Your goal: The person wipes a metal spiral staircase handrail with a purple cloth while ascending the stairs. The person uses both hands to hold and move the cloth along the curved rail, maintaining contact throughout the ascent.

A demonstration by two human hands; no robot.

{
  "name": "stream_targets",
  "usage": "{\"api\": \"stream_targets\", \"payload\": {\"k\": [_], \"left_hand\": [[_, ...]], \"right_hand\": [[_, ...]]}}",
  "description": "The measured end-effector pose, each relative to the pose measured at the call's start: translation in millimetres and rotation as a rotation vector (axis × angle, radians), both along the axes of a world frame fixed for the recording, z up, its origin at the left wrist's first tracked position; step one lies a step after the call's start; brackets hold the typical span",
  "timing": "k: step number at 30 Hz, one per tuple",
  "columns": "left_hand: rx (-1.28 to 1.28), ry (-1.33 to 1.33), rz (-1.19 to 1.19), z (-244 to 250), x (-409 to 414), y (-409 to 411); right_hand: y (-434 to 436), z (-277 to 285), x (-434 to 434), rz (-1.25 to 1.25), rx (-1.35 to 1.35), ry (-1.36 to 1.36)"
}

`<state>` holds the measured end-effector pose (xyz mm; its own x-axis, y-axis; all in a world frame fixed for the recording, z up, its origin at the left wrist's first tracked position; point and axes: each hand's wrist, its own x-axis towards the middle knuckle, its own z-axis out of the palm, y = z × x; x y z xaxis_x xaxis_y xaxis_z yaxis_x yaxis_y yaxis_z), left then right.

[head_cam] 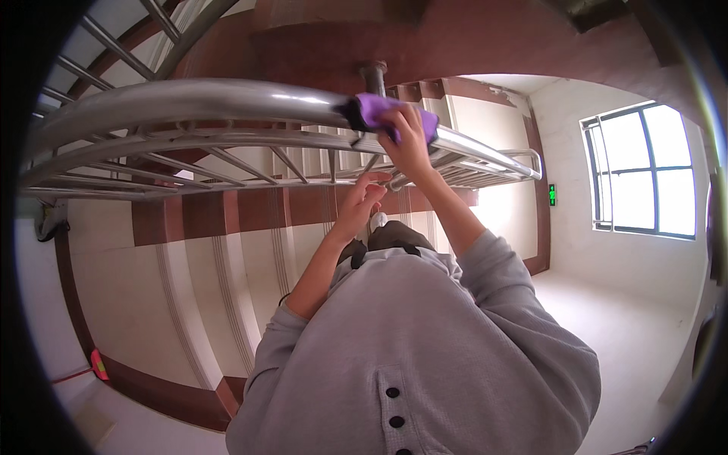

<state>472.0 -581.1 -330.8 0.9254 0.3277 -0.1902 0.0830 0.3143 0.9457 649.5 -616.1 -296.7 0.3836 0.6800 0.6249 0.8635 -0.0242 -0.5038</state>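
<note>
A purple cloth (375,111) with dark edges is draped over the thick stainless-steel handrail (227,102). My right hand (406,139) grips this cloth from above and presses it against the rail. Lower and to its left, my left hand (362,199) is held in the air with its fingers loosely apart and nothing in them. It is nearest to the thin metal bars (290,165) of the balustrade under the handrail. Part of the rail is hidden beneath the cloth.
Stair steps (244,273) with cream treads and brown-red borders lie below me. A metal post (373,79) meets a brown-red surface beyond the rail. On the right are a barred window (642,170) and a green lit sign (551,194). A pink-and-yellow object (99,364) is at left.
</note>
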Motion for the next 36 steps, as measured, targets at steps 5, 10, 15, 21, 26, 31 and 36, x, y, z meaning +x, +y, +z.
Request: {"api": "stream_targets", "payload": {"k": [5,10,15,21,26,31,36], "left_hand": [[0.002,-0.088,0.116,3.0,18.5,-4.3],[0.063,-0.027,0.101,14.1,19.0,2.4],[0.037,0.092,0.098,-3.6,9.0,-17.1],[0.028,0.127,-0.256,-7.8,30.0,-56.5],[-0.246,0.214,-0.363,-17.1,41.5,-70.5],[-0.461,-0.054,0.134,-55.5,26.4,-64.6],[-0.310,-0.159,0.459,-17.1,30.2,-43.2]], "right_hand": [[92.7,68.9,-35.8,0.318,0.145,-0.012],[78.3,64.2,-17.0,0.328,0.108,-0.024],[-28.3,-3.5,35.5,0.000,-0.072,0.050],[-100.9,-45.5,25.8,-0.081,-0.225,0.787],[-84.6,-44.7,-10.8,0.062,0.132,1.450],[-90.0,-44.0,-8.5,0.329,-0.124,1.728],[-83.3,-27.5,-26.1,0.314,0.039,1.850]]}}
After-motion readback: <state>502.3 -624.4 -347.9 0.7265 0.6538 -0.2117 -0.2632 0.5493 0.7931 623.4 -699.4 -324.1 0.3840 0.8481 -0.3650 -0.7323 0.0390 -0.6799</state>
